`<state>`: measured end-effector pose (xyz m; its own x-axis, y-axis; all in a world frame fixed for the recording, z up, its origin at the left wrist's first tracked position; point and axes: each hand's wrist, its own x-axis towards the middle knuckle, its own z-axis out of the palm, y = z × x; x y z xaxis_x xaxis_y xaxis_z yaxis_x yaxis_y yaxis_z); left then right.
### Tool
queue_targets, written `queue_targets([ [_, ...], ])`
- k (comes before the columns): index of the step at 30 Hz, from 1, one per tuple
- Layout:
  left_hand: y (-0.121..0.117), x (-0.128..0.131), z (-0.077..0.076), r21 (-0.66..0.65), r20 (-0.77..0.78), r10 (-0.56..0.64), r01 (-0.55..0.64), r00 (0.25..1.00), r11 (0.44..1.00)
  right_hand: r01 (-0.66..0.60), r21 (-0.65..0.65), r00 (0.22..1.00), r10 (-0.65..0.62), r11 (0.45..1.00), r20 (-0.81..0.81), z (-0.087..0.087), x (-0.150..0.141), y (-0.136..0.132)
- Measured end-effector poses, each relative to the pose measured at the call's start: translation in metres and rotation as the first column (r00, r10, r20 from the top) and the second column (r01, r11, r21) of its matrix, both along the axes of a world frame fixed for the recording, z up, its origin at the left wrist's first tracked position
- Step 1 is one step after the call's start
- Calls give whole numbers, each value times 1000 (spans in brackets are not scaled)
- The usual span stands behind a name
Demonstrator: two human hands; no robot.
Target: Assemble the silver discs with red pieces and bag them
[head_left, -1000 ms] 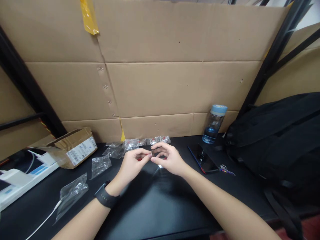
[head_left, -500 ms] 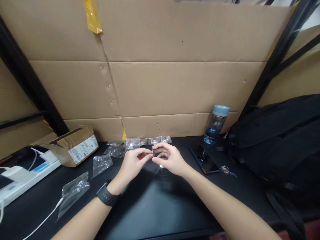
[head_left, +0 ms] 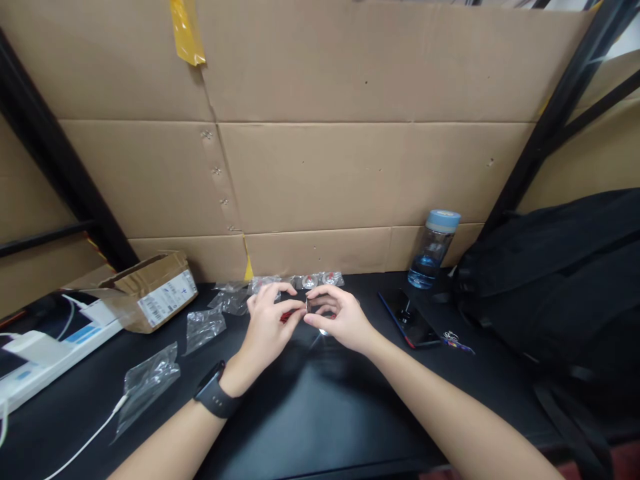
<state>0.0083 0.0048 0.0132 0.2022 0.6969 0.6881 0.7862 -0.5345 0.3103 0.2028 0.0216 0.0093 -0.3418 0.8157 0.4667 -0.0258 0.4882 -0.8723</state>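
Observation:
My right hand [head_left: 341, 319] holds a thin, flat, shiny-edged piece [head_left: 308, 305] between thumb and fingertips. The piece is seen nearly edge-on, so its face and exact kind do not show. Thumb and index finger of my left hand [head_left: 270, 319] pinch at the near side of the same piece, while other fingers of that hand are raised and curved. Something red [head_left: 286, 316] shows between the left fingers; what it is stays mostly hidden. Just behind the hands lie small clear bags [head_left: 310, 281] holding round, silvery items with red marks.
Crumpled clear bags [head_left: 205, 329] lie left on the black table [head_left: 320, 427]. An open cardboard box [head_left: 167, 297] and a white power strip [head_left: 75, 347] stand farther left. On the right are a phone [head_left: 410, 320], keys [head_left: 453, 339], a water bottle [head_left: 433, 252] and a black backpack [head_left: 560, 287].
The upper fingers of my left hand have lifted and spread away from the pinch, and its wrist has turned slightly. My right hand and the flat piece have hardly moved.

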Motion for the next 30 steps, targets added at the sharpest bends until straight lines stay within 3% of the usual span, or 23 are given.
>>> queue_targets([
  [6,1,-1,-3,15,-29,29,-29,999,999,0,-34,999,-2,999,-42,-7,-3,2],
  [13,3,-4,-2,37,-57,-98,100,994,994,26,-156,996,-38,987,-75,-11,-6,2],
  [23,-1,0,1,115,9,-8,6,1000,993,15,-68,1000,-16,998,-16,1,-3,-2],
  [30,-1,-1,1,118,26,-8,5,1000,993,-18,-69,997,12,997,-82,-6,-4,3],
])
